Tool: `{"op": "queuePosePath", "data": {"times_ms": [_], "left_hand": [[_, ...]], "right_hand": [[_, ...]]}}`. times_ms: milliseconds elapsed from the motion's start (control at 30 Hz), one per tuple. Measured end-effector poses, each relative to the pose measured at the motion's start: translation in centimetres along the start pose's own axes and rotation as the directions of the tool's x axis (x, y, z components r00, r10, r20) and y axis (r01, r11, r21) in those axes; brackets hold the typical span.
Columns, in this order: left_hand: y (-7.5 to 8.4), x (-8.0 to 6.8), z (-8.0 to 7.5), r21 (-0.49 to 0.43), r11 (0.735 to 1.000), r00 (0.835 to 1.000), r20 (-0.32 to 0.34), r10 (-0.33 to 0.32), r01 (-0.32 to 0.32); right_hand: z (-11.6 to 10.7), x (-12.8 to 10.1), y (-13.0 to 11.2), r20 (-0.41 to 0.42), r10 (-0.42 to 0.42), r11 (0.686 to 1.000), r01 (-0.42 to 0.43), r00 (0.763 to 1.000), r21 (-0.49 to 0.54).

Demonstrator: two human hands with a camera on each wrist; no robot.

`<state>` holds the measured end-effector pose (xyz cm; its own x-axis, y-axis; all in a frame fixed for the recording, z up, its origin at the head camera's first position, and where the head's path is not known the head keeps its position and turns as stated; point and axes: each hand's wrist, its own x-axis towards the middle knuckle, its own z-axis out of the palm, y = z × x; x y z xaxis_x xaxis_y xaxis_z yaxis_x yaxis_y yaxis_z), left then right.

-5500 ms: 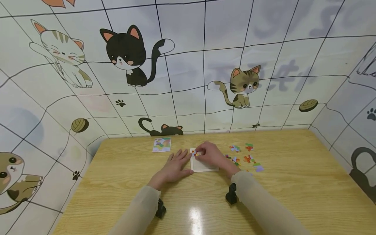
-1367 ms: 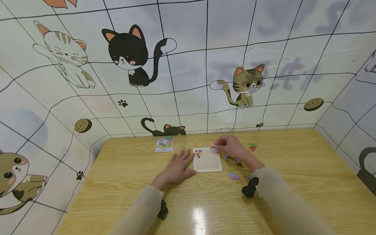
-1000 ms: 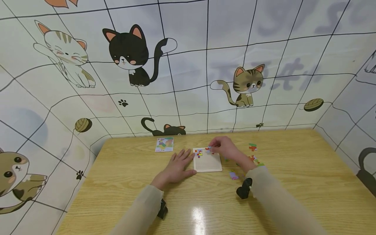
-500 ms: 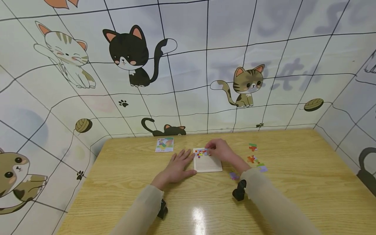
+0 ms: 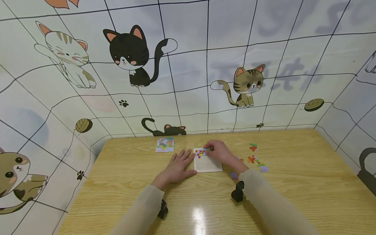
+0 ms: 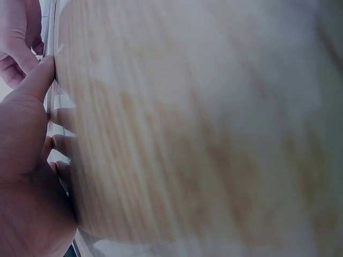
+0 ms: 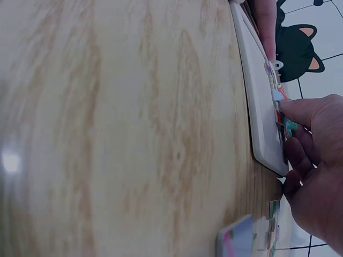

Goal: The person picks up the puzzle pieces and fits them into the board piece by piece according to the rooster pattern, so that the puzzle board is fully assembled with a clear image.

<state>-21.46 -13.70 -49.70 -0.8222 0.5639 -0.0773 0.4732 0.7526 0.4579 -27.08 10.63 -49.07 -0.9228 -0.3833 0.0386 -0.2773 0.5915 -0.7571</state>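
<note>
A shallow white puzzle tray (image 5: 208, 171) lies on the wooden table, with joined jigsaw pieces (image 5: 200, 153) in its far left corner. My left hand (image 5: 176, 168) rests flat with fingers spread, its fingertips and thumb at the tray's left side. Over the tray's far edge, my right hand (image 5: 221, 152) pinches a puzzle piece (image 7: 290, 126) between thumb and fingers, right against the joined pieces. Green and red show on this piece in the right wrist view; the fingers cover part of it. In the left wrist view, the left thumb (image 6: 40, 80) lies along the tray edge.
Several loose puzzle pieces (image 5: 252, 159) are scattered right of the tray, one purple piece (image 5: 233, 176) near the right forearm. A picture card (image 5: 164, 145) lies at the back left. Behind the table rises a wall covering (image 5: 188, 71) printed with cats.
The right hand went from the tray's left corner to its right side, then brought a piece leftward along the far edge to the joined pieces. The left hand stays in place.
</note>
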Motion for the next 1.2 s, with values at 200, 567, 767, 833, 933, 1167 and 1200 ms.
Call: {"op": "queuePosePath", "data": {"times_ms": [200,567,767,833,933,1167,1200], "left_hand": [[0.05,0.05,0.03,0.011,1.0,1.0,0.008,-0.003,0.003],[0.05,0.05,0.02,0.018,1.0,1.0,0.008,-0.001,0.001],[-0.04,0.1,0.05,0.019,1.0,1.0,0.015,-0.004,0.003],[-0.08,0.12,0.08,0.021,1.0,1.0,0.013,-0.003,0.002],[-0.13,0.14,0.12,0.028,1.0,1.0,0.009,-0.002,0.002],[0.0,0.05,0.07,0.02,1.0,1.0,0.004,0.0,0.0],[-0.01,0.05,0.08,0.018,1.0,1.0,0.004,0.0,0.0]], "right_hand": [[0.35,0.04,0.34,-0.004,0.017,1.0,-0.018,1.0,-0.025],[0.7,0.11,0.51,-0.012,-0.004,0.996,0.002,1.0,-0.093],[0.81,0.09,0.64,-0.02,-0.018,0.995,0.016,1.0,-0.1],[0.83,0.09,0.69,-0.023,-0.027,0.995,0.024,0.999,-0.101],[0.84,0.09,0.76,-0.027,-0.037,0.994,0.034,0.999,-0.105],[0.82,0.04,0.66,-0.031,-0.033,0.995,0.03,0.999,-0.092],[0.82,0.04,0.66,-0.032,-0.029,0.995,0.026,0.999,-0.091]]}}
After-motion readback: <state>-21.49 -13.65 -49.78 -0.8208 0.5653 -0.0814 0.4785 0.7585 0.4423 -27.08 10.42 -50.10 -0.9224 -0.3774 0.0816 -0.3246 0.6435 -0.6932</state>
